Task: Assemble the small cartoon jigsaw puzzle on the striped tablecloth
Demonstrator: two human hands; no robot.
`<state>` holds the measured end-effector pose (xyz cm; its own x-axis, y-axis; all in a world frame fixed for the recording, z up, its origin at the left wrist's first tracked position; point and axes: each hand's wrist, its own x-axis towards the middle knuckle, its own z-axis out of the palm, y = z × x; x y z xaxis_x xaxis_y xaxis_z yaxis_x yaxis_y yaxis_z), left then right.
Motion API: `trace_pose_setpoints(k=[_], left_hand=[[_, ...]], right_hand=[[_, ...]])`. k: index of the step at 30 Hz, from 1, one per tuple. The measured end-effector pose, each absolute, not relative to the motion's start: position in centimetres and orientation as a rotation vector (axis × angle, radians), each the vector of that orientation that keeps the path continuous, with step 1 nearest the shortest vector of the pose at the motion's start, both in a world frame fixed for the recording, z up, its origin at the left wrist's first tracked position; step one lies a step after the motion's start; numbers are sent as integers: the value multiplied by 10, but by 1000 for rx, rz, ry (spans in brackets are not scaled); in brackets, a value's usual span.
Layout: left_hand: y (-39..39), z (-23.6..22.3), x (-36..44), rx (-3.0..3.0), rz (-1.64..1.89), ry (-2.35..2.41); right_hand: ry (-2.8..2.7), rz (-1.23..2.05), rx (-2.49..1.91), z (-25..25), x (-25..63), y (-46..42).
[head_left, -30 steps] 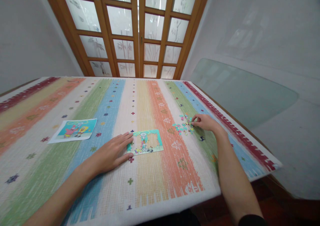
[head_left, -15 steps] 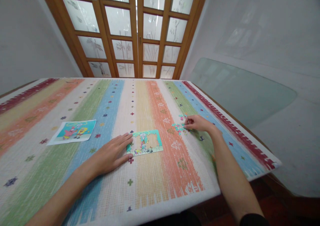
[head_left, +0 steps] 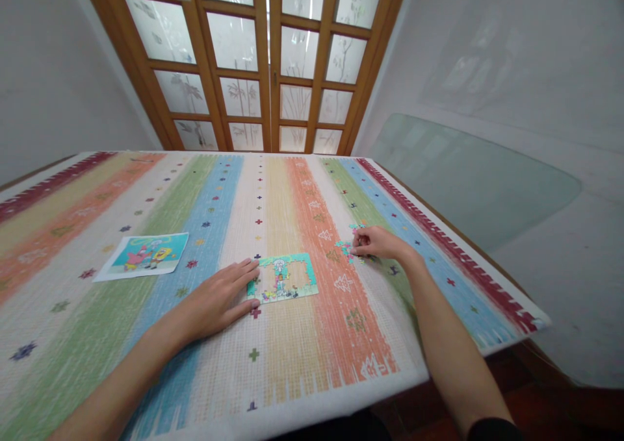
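Observation:
A partly assembled jigsaw puzzle (head_left: 280,291) lies on the cloth in front of me, with its turquoise border and a central cartoon figure joined and bare gaps on both sides of that figure. My left hand (head_left: 227,297) rests flat at the puzzle's left edge, fingers stretched and touching it. To the right, a small group of loose puzzle pieces (head_left: 344,249) lies on the cloth. Over this group, my right hand (head_left: 375,242) is closed in a pinch, fingertips down among the pieces; the piece at its fingertips is mostly hidden.
A printed reference picture (head_left: 146,256) of cartoon figures on a turquoise ground lies on the left. The striped tablecloth (head_left: 302,350) covers a wide table, whose front edge is close to me. Behind the table stand wooden glass-paned doors (head_left: 270,71); a pale wall is at right.
My right hand has shifted slightly left over the loose pieces, its fingertips lower and closer together. My left hand and the puzzle stay in place.

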<state>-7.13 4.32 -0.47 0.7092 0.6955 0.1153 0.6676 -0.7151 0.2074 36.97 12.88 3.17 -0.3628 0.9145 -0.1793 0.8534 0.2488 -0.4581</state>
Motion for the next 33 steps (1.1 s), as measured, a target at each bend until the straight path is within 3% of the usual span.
trace_pose_setpoints(k=[33], left_hand=[[44, -8, -73, 2792, 310, 1094]], right_hand=[[-2392, 508, -1826, 32, 364, 130]])
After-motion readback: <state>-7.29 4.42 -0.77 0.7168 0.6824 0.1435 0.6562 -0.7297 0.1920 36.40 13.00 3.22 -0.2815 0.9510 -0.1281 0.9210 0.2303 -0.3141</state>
